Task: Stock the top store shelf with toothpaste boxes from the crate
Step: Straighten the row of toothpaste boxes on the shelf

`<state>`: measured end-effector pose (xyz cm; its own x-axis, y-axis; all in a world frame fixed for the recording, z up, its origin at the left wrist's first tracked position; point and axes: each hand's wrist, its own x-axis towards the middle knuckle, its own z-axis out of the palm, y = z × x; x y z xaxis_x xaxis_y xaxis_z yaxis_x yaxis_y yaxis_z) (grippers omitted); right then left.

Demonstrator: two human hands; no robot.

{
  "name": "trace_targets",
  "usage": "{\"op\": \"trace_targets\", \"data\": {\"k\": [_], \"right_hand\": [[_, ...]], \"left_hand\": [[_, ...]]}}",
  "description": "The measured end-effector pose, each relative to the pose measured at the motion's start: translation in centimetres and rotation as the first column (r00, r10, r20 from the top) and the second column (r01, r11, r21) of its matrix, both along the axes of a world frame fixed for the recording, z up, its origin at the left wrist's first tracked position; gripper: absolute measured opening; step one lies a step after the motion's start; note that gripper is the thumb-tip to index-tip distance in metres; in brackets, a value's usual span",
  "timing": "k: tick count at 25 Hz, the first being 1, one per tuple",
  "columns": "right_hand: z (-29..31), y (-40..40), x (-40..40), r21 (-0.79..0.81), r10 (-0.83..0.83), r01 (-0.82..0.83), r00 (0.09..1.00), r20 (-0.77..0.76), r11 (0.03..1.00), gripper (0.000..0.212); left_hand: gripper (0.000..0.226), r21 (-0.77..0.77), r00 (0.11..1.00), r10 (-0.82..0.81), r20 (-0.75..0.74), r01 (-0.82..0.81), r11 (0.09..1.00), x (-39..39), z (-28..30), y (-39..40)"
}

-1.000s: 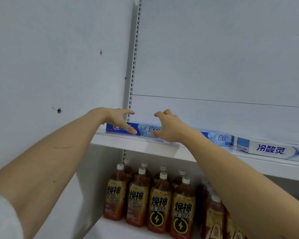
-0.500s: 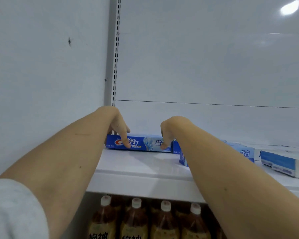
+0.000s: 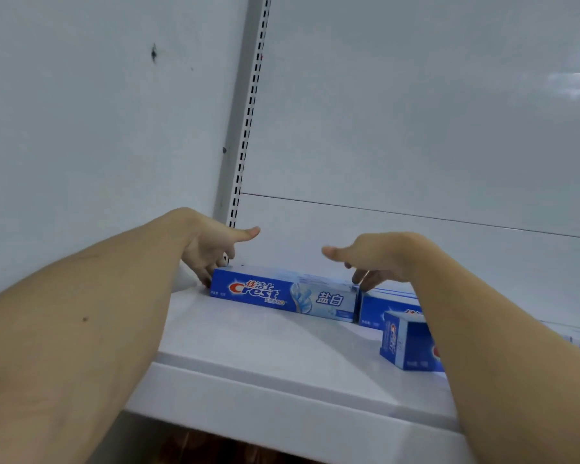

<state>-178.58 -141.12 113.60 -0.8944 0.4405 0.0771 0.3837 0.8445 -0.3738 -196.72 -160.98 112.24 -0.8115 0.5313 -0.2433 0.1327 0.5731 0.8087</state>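
Both thumbs have lifted clear since a moment ago, and the Crest box now sits further back on the shelf. Her left hand (image 3: 211, 249) hangs with fingers pointing down, their tips touching the left end of the Crest box (image 3: 283, 294), thumb stuck out sideways and gripping nothing. Her right hand (image 3: 377, 259) does likewise at the box's right end, fingers loose and straight against its top corner, thumb out. Between the hands the box lies flat along the back of the top shelf (image 3: 248, 346). Just right of the right hand lies a second blue box (image 3: 382, 308), and nearer the shelf's front edge a third box (image 3: 407, 343), partly hidden by her right forearm.
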Motion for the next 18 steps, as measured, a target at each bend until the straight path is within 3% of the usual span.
{"op": "trace_targets", "data": {"k": [2,7,13,18], "right_hand": [[0.0,-0.2,-0.6,-0.08,-0.06,0.052,0.993,-0.101,0.995,0.065],[-0.2,0.2,-1.5,-0.165,-0.09,0.066,0.987,-0.137,0.984,0.038],[-0.7,0.0,-2.2,-0.123,-0.062,0.054,0.996,-0.068,0.991,0.039],[-0.7,-0.5,-1.5,-0.07,-0.061,0.06,0.998,-0.018,0.996,0.037]], "left_hand": [[0.111,0.05,1.0,0.024,0.02,-0.025,0.998,0.1,-0.2,0.0],[0.107,0.113,0.996,0.015,0.088,-0.025,0.993,0.6,-0.7,0.0],[0.102,0.074,0.998,0.023,0.065,-0.028,0.997,2.1,-1.2,1.1],[0.105,0.139,0.994,0.015,0.104,-0.029,0.99,2.6,-1.5,1.3]]}}
